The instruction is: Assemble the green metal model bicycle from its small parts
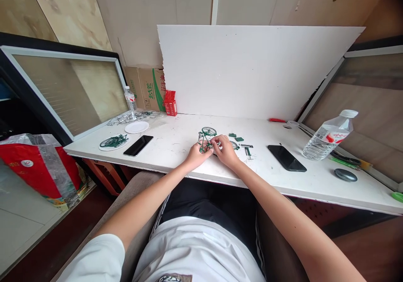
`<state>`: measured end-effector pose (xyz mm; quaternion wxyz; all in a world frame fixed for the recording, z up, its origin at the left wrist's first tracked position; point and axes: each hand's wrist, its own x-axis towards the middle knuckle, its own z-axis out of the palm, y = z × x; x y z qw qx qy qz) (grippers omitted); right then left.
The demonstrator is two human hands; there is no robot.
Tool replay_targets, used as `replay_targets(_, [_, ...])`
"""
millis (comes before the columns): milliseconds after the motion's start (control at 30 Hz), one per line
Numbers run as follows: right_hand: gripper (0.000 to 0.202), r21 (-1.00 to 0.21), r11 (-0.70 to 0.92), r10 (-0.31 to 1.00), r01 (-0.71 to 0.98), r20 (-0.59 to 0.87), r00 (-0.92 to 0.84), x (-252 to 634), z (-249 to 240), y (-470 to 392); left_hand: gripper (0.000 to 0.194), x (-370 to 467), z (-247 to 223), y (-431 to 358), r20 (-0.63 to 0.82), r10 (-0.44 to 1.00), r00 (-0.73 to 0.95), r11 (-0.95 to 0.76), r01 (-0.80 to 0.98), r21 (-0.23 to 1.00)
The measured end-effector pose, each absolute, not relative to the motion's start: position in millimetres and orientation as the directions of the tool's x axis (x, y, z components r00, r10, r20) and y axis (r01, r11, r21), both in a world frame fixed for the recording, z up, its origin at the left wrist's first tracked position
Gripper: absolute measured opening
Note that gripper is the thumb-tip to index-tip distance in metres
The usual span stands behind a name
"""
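A small green model bicycle (209, 131) is held just above the front of the white table, one spoked wheel pointing away from me. My left hand (195, 157) is closed around its near left side. From the right, my right hand (226, 148) pinches at the frame with thumb and forefinger; whether a small part sits between those fingertips I cannot make out. Loose green pieces lie just right of my hands: a second wheel (234, 145), a small flat plate (239, 139) and a narrow bar-shaped part (248, 152).
Left on the table (170, 147) are a dish of green parts (113, 141), a white plate (136, 127) and a phone (138, 145). Another phone (286, 158), a water bottle (329, 137) and a grey mouse (345, 175) stand right. A white board (252, 67) closes the back.
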<state>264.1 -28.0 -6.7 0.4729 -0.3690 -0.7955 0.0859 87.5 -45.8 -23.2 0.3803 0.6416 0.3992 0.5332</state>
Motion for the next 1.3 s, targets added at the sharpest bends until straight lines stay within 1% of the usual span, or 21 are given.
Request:
replay_targets(67, [0.022,-0.495,0.71,0.675,0.501,0.683,-0.28,263.6,-6.6,-28.4,0.03,87.5,-25.6,-44.0,0.372,0.921,0.119,-0.385,0.115,0.916])
replay_targets(333, [0.02,-0.497,0.706,0.676,0.505,0.686,-0.27,263.0,-3.7,-30.9,0.026,85.6,-28.5,-40.5,0.387,0.918,0.092,-0.397,0.187,0.898])
replay_targets(600, [0.02,-0.508,0.692,0.691,0.513,0.672,-0.266,262.4,-2.3,-33.1,0.027,86.2,-29.3,-39.7,0.386,0.921,0.056,-0.39,0.166,0.906])
replay_targets(833, [0.018,-0.521,0.678,0.709,0.518,0.651,-0.272,264.1,-8.6,-29.2,0.029,84.8,-32.7,-36.0,0.349,0.937,0.03,-0.35,0.128,0.928])
replay_targets(933, [0.024,-0.518,0.677,0.71,0.523,0.647,-0.277,268.6,-8.8,-28.1,0.029,84.2,-32.7,-36.1,0.345,0.938,0.021,-0.344,0.132,0.93])
replay_targets(1000, [0.028,-0.503,0.657,0.727,0.562,0.62,-0.295,273.3,-5.2,-28.7,0.029,83.8,-32.7,-36.2,0.345,0.938,0.014,-0.344,0.136,0.929])
replay_targets(1067, [0.035,-0.457,0.626,0.756,0.632,0.557,-0.345,278.8,1.0,-30.2,0.03,83.6,-32.6,-36.1,0.337,0.941,0.0,-0.334,0.13,0.933])
replay_targets(1100, [0.036,-0.41,0.613,0.766,0.675,0.518,-0.381,281.4,4.7,-31.2,0.031,83.5,-32.5,-35.9,0.331,0.943,-0.008,-0.328,0.126,0.936])
replay_targets(1167, [0.033,-0.268,0.597,0.778,0.756,0.426,-0.462,285.5,12.3,-33.5,0.033,83.4,-31.9,-35.7,0.325,0.945,-0.029,-0.319,0.128,0.939])
replay_targets(1233, [0.028,-0.136,0.581,0.791,0.803,0.325,-0.518,286.8,19.3,-36.6,0.032,83.4,-30.7,-35.9,0.33,0.943,-0.042,-0.322,0.144,0.936])
replay_targets(1300, [0.023,-0.064,0.556,0.813,0.829,0.248,-0.527,285.0,24.7,-41.1,0.032,83.6,-29.3,-36.5,0.332,0.942,-0.042,-0.323,0.152,0.934])
